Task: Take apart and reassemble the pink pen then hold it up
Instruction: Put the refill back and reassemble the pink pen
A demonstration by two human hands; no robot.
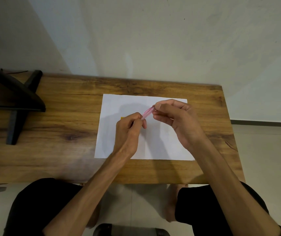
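The pink pen [147, 112] is a translucent pink tube held in the air above the white sheet of paper [112, 106]. My left hand [130, 129] pinches its lower left end with fingers closed. Its upper right end is gripped by the fingertips of my right hand [177, 118]. Only the short middle stretch of the pen shows; both ends are hidden by fingers. A small yellow object [122, 117] peeks out just left of my left hand on the paper; most of it is covered.
The paper lies on a wooden table [65, 126] against a pale wall. A black stand with a leg [14, 106] occupies the table's left side. My knees and feet are below the front edge.
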